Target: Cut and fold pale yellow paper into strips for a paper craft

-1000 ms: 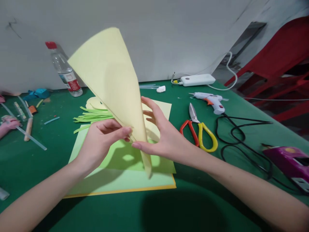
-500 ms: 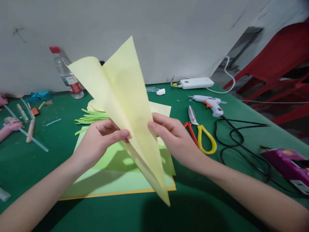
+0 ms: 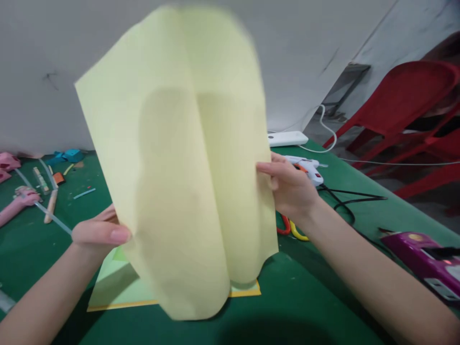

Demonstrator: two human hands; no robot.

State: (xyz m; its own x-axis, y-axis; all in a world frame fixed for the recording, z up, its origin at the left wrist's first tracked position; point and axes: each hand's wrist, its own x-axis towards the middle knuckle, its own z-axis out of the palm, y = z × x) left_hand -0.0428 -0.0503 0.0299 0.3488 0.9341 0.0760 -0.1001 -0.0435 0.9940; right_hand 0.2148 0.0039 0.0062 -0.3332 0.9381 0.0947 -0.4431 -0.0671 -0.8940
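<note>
A large sheet of pale yellow paper (image 3: 176, 158) is held up in front of me, with a crease down its middle and rounded bulges at top and bottom. My left hand (image 3: 100, 230) pinches its left edge, thumb in front and fingers behind. On the right edge, my right hand (image 3: 291, 184) has a similar pinch grip. Beneath lies a stack of green paper (image 3: 124, 287) with an orange-yellow edge, mostly hidden by the raised sheet. Red and yellow scissor handles (image 3: 296, 230) show below my right hand.
A white glue gun (image 3: 309, 167) with a black cord lies behind my right hand. Farther right are a purple device (image 3: 420, 261) and red chairs (image 3: 409, 100). A white power strip (image 3: 287, 139) sits by the wall. Pink glue gun (image 3: 21, 203) and glue sticks lie left.
The yellow paper has been opened from a folded, narrow shape into a broad sheet facing me. My hands have moved apart, and the sheet now hides the bottle and green strips.
</note>
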